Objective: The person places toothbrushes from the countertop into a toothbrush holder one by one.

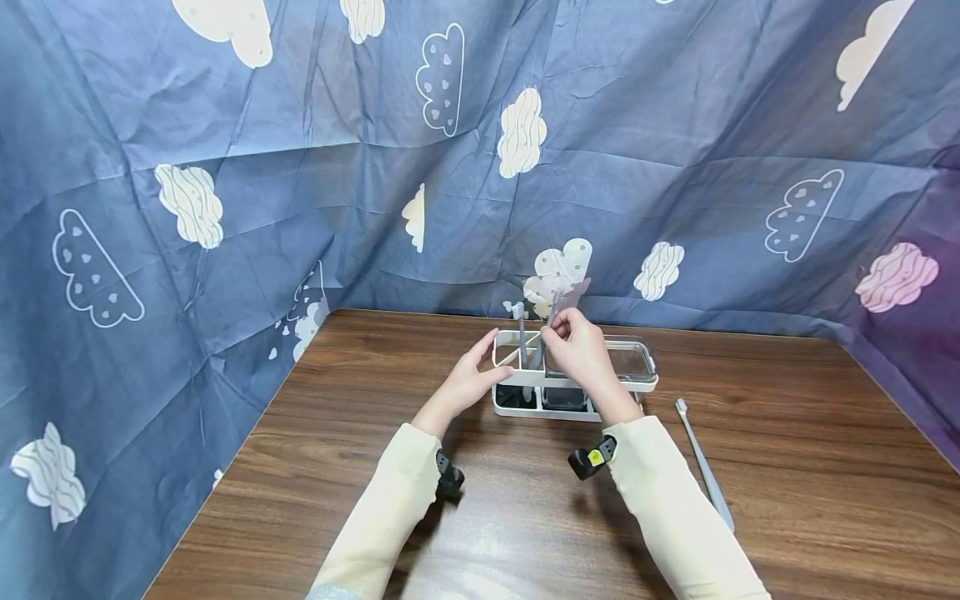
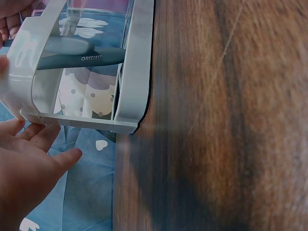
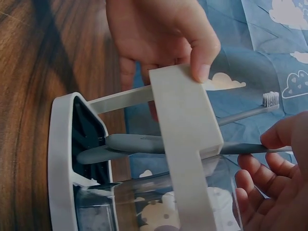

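Note:
A white toothbrush holder (image 3: 179,132) with two tiers and clear cups stands near the back of the table. My left hand (image 1: 463,382) grips its left end, the thumb on the upper frame and the fingers round the side. Between thumb and fingers my right hand (image 1: 583,350) pinches the upper part of a dark grey toothbrush (image 3: 245,148), whose thick handle reaches down inside the holder; the fingers partly cover it. A lighter grey toothbrush (image 1: 522,333) leans beside it in the left section, white bristles up.
Another grey toothbrush (image 1: 703,467) lies on the wooden table (image 1: 810,450), right of the holder and beside the right sleeve. Behind the table's back edge hangs a blue cloth (image 1: 300,125) with cloud prints. A clear lidded box (image 1: 630,360) fills the holder's right side.

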Demonstrator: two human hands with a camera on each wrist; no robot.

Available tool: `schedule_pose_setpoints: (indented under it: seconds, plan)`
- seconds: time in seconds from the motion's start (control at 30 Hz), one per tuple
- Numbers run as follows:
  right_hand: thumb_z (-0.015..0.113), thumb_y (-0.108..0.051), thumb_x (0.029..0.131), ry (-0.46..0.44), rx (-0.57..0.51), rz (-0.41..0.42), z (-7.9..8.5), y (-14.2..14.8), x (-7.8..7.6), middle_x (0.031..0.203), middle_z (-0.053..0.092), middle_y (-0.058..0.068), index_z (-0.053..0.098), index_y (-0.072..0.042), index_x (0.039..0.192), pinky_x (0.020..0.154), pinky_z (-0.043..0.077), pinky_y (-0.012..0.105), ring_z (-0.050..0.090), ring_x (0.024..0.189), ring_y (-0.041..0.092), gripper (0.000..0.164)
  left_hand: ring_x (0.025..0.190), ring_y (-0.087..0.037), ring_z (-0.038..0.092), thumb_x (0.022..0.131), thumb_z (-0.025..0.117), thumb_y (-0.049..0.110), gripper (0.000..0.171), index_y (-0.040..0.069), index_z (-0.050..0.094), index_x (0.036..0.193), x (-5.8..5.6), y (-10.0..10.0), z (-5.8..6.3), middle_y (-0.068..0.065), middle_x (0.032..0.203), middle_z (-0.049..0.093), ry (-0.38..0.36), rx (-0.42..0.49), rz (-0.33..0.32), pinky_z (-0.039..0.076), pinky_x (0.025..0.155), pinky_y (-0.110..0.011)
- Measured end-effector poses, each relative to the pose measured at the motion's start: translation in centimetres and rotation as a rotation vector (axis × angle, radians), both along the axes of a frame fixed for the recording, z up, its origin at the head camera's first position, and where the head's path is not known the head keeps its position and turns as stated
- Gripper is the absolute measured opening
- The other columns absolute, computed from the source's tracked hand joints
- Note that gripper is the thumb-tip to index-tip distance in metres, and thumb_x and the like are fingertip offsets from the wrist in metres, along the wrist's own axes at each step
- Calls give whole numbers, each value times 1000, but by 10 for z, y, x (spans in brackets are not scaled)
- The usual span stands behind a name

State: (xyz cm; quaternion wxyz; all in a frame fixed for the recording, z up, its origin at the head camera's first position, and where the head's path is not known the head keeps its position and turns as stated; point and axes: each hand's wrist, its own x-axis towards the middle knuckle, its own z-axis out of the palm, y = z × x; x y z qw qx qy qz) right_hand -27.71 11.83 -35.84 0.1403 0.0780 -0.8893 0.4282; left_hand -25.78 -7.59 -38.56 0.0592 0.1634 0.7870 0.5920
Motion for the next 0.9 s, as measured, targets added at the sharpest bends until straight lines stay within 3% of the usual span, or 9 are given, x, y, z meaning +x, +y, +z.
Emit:
schedule_pose_setpoints:
  seconds: [0.9]
  plan:
    - [58, -20, 89, 8, 51, -7, -16, -3, 4, 77, 58, 7, 61, -6, 89, 63, 40, 29, 52, 71, 22, 15, 140, -36, 32, 92, 62, 11, 72, 0, 23, 152, 3, 0, 1, -23, 153, 31, 11, 7, 7, 29, 114, -45]
